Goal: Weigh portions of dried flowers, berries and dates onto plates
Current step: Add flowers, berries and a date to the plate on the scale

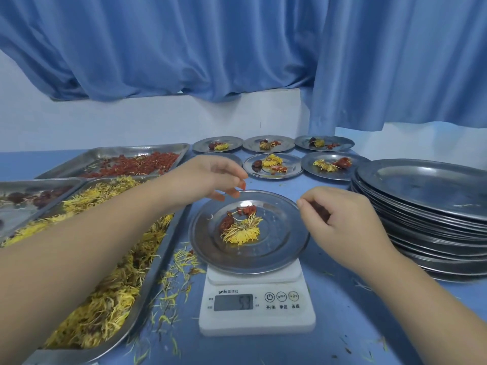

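My left hand (210,180) pinched 1 red berry (243,185) between thumb and fingertips, just over the far rim of the plate (290,248) on the scale (257,306). The plate held 1 dried chrysanthemum (242,230), a date (227,223) and a few berries (246,209). My right hand (340,214) was curled beside the plate's right rim; couldn't tell if it gripped anything. Scale display was blurred. 5 filled plates (272,165) sat behind, and a stack of empty plates (421,185) to the right.
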### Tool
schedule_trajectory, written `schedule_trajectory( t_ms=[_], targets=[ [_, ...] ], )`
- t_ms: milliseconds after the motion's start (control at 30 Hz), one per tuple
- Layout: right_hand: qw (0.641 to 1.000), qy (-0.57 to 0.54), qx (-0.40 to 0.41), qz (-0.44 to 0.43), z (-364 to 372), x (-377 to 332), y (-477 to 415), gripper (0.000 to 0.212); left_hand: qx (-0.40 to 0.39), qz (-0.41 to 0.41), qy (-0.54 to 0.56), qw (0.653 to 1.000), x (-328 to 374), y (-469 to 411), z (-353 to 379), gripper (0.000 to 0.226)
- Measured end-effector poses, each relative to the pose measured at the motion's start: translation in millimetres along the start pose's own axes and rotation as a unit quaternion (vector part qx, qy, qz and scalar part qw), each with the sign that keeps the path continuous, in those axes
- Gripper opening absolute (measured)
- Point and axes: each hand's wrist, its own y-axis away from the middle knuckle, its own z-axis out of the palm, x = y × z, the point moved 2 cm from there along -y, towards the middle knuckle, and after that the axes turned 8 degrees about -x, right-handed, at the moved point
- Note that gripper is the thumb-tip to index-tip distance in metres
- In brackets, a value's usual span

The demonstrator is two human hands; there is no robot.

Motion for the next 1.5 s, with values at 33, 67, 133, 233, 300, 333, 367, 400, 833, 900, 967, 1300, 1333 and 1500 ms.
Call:
schedule_trajectory(
  t_ms=[33,67,133,233,300,333,367,400,833,900,967,1300,1333,1500],
  targets=[
    [1.0,0.0,-0.001,0.002,0.4,0.5,0.0,0.015,0.012,0.001,0.017,1.0,-1.6,3.0,-1.5,0.014],
    [1.0,0.0,-0.002,0.003,1.0,0.9,0.0,0.016,0.027,0.003,0.027,0.999,-3.0,5.4,-2.5,0.015],
    [1.0,0.001,-0.007,0.005,2.1,1.3,0.3,0.017,0.051,0.002,0.031,0.998,-3.7,8.9,-2.5,0.02],
    [1.0,-0.006,-0.017,0.011,2.8,0.8,1.1,0.018,0.059,-0.004,0.018,0.998,1.6,11.0,1.2,0.024],
    [1.0,-0.014,-0.019,0.016,2.2,0.5,1.3,0.018,0.057,-0.012,0.001,0.998,6.3,11.2,3.7,0.024],
    [0.999,-0.017,-0.019,0.019,1.8,0.8,1.2,0.018,0.055,-0.02,-0.006,0.998,8.1,11.4,4.7,0.022],
    [0.999,-0.018,-0.019,0.022,1.4,1.3,1.3,0.018,0.054,-0.029,-0.008,0.998,9.5,12.3,5.6,0.019],
    [0.999,-0.019,-0.018,0.024,1.0,2.0,1.2,0.018,0.055,-0.038,-0.005,0.998,10.1,13.5,6.6,0.017],
    [0.997,-0.014,-0.058,0.043,9.6,6.8,2.4,0.026,0.209,0.002,0.202,0.957,-20.4,69.8,6.2,0.016],
    [0.996,-0.025,-0.059,0.066,10.4,10.1,1.8,0.02,0.216,-0.013,0.223,0.951,-23.5,72.5,7.2,0.017],
    [0.993,-0.026,-0.072,0.091,11.3,13.9,1.4,0.019,0.216,-0.03,0.233,0.948,-26.0,73.6,9.3,0.017],
    [0.976,0.007,-0.144,0.163,17.6,19.9,2.5,0.022,0.208,-0.062,0.254,0.942,-33.9,78.5,17.7,0.016],
    [0.975,-0.003,-0.146,0.17,18.6,20.4,3.0,0.022,0.204,-0.059,0.262,0.942,-33.0,78.9,17.6,0.016],
    [0.961,-0.118,-0.139,0.208,22.9,22.4,2.9,0.015,0.185,-0.042,0.285,0.939,-31.0,80.5,17.2,0.02]
  ],
)
